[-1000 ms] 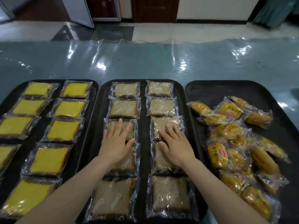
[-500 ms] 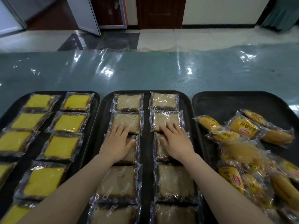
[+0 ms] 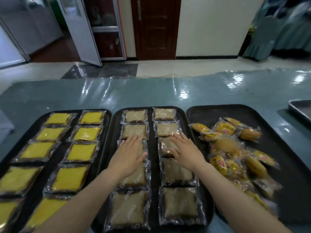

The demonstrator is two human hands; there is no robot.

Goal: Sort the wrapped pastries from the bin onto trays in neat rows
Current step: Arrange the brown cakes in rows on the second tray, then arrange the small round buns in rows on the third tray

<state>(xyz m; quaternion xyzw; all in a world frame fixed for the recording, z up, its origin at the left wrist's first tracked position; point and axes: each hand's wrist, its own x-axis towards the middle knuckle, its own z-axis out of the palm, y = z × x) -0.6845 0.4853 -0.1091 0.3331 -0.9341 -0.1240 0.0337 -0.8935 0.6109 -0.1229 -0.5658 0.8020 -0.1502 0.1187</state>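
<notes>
Three black trays lie side by side. The middle tray (image 3: 152, 148) holds two rows of wrapped brown cake slices (image 3: 134, 132). My left hand (image 3: 128, 155) rests flat, fingers straight, on the third slice of the left row. My right hand (image 3: 186, 151) lies flat on the third slice of the right row (image 3: 164, 147). The left tray (image 3: 107, 118) carries two rows of wrapped yellow cake slices (image 3: 85, 133). On the right tray (image 3: 272, 125) sits a loose heap of wrapped round yellow buns (image 3: 225, 147).
The trays sit on a glossy blue-green table (image 3: 151, 93) covered in clear plastic. A metal tray's corner (image 3: 301, 109) shows at the far right edge. Beyond the table are a tiled floor, a brown door and an open glass door.
Both hands have slid farther up the middle tray, from the fourth slices to the third ones. The camera has tilted up, showing more of the room.
</notes>
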